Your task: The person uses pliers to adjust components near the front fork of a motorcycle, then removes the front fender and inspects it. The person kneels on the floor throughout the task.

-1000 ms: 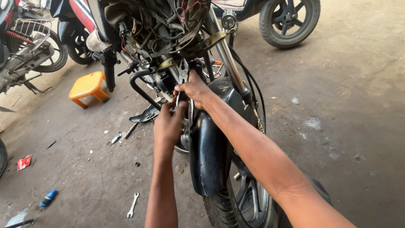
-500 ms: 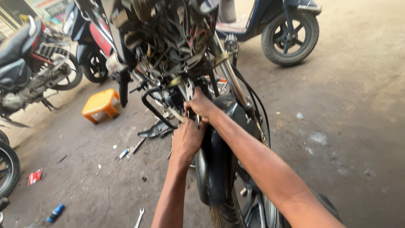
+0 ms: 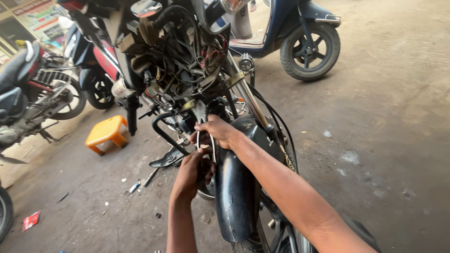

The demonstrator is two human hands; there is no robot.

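Motorcycle repair workshop: stripped motorcycle [image 3: 187, 70], parked scooter [image 3: 290, 33].

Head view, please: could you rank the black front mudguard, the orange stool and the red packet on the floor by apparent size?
1. black front mudguard, though its nearness to the camera enlarges it
2. orange stool
3. red packet

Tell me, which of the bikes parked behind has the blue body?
The scooter at upper right, behind the stripped motorcycle both hands work on. It alone is blue; the two motorcycles at left look red-and-black and dark.
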